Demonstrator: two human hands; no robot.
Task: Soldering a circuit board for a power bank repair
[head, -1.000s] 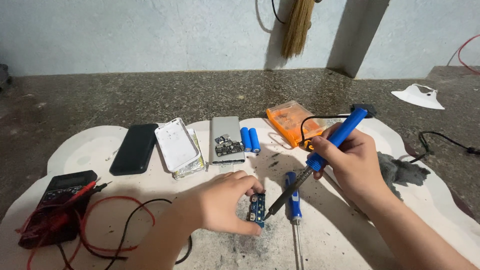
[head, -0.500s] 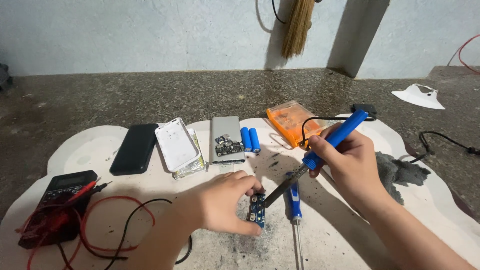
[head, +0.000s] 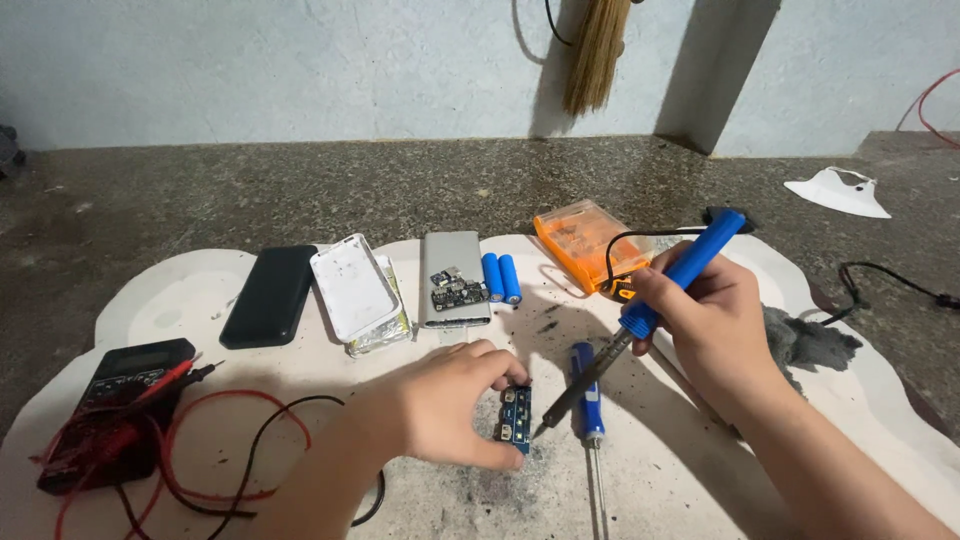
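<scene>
- Here, my left hand (head: 440, 415) pinches a small blue circuit board (head: 516, 418) between thumb and fingertips, holding it on edge on the pale work mat (head: 700, 460).
- My right hand (head: 715, 325) is closed around a blue-handled soldering iron (head: 640, 320), its tip touching the board's right side.
- A blue-handled screwdriver (head: 588, 395) lies just beside the board, under the iron.
- Farther back: an orange plastic box (head: 585, 243), two blue cylindrical cells (head: 501, 277), a grey metal case (head: 455, 275), a white shell (head: 355, 290), a black slab (head: 268, 295).
- A black multimeter with red leads (head: 115, 415) sits far left.
</scene>
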